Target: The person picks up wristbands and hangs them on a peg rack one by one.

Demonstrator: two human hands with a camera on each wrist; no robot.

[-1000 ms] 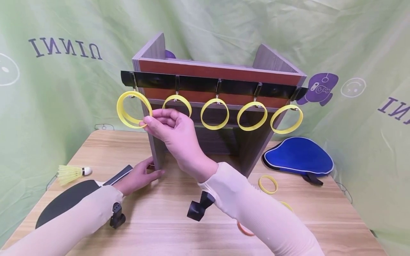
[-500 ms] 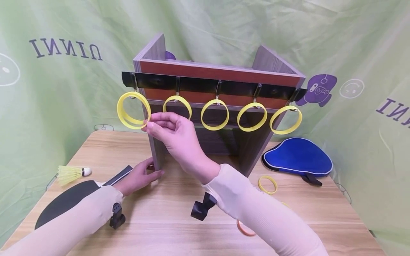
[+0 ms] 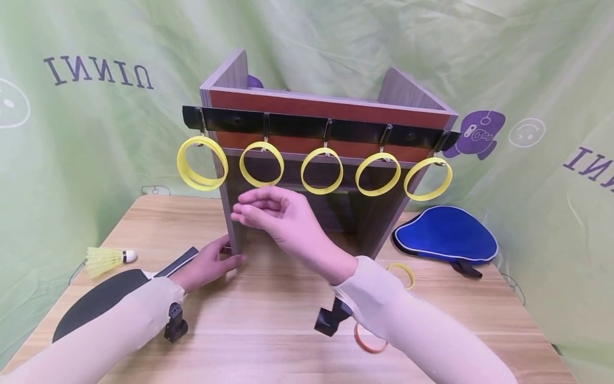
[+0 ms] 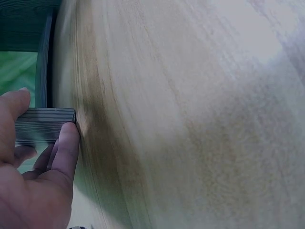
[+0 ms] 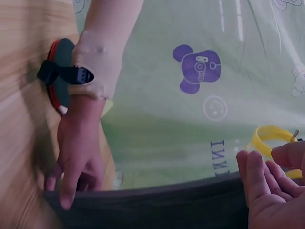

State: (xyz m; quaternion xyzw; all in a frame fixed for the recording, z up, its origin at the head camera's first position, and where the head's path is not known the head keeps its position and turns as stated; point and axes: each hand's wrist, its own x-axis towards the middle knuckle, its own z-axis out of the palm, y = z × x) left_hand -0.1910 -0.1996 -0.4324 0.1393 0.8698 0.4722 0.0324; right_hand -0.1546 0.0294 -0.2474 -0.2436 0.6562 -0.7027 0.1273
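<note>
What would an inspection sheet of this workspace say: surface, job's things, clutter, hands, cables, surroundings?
Surface: light wood-grain table.
Job's things: yellow rings hang from five hooks on a black strip across the shelf unit; a loose yellow ring and an orange ring lie on the table.
Clutter: shuttlecock and table-tennis bat at left, blue case at right.
Hands: left hand grips the shelf unit's lower side edge; right hand holds nothing, fingers loosely bent.
Cables: nothing seen.
Surroundings: green printed curtain.
</note>
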